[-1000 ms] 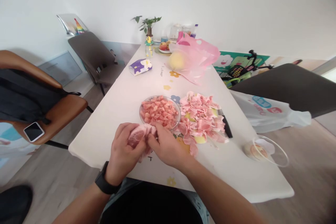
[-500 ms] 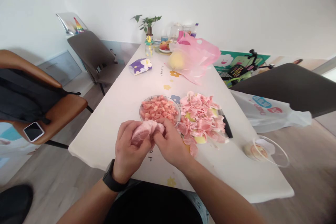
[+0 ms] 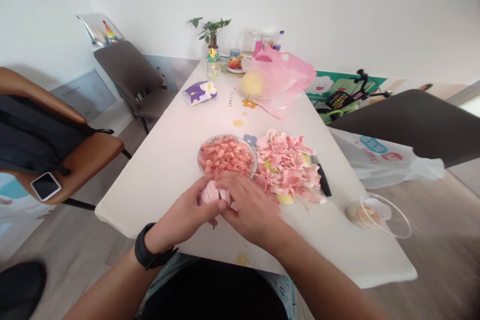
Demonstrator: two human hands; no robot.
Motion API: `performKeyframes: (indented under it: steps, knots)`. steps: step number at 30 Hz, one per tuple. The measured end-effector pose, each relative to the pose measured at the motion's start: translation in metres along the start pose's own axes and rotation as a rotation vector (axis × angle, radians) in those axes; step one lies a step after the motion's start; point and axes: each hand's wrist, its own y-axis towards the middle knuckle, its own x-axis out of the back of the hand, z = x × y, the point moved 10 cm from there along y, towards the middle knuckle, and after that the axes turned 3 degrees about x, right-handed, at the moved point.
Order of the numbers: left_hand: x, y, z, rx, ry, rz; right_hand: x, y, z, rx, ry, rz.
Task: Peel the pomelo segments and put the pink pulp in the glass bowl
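A pale pink pomelo segment [image 3: 210,193] sits between both my hands, just in front of the bowl. My left hand [image 3: 185,215], with a black watch on its wrist, curls around the segment from the left and below. My right hand [image 3: 249,207] pinches the segment's skin from the right, fingers closed on it. A glass bowl [image 3: 200,152] heaped with peeled pink flesh pieces stands right behind the hands. To the bowl's right lies a heap of pink peel and pith [image 3: 287,167].
A black-handled knife [image 3: 322,180] lies right of the peel heap. A pink plastic bag [image 3: 277,80] with a yellow pomelo [image 3: 252,85], a tissue pack [image 3: 198,93], a plant and a fruit plate stand further back. A clear lidded cup [image 3: 378,215] is at the right edge. Chairs flank the table.
Both hands have moved forward and slightly right with the segment, closer to the bowl. The left hand has turned lower, and the right hand now covers more of the segment.
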Motion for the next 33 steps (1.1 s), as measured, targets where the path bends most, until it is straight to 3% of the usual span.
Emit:
performKeyframes:
  steps: [5, 9, 16, 24, 33]
  knots:
    - [0.002, 0.007, -0.012, -0.103, 0.141, -0.088, 0.004, -0.004, -0.024, -0.262, 0.144, 0.019]
    - [0.001, 0.011, -0.026, -0.151, 0.185, -0.16, 0.016, -0.003, -0.026, -0.203, 0.158, -0.069]
    - [-0.02, 0.013, -0.032, -0.099, 0.02, 0.02, 0.042, -0.012, -0.032, -0.182, 0.225, -0.213]
    - [-0.022, 0.018, -0.038, -0.069, -0.001, 0.004, 0.04, -0.012, -0.05, -0.317, 0.206, -0.152]
    - [-0.024, 0.021, -0.031, -0.023, -0.119, 0.019, 0.044, -0.015, -0.057, -0.323, 0.235, -0.162]
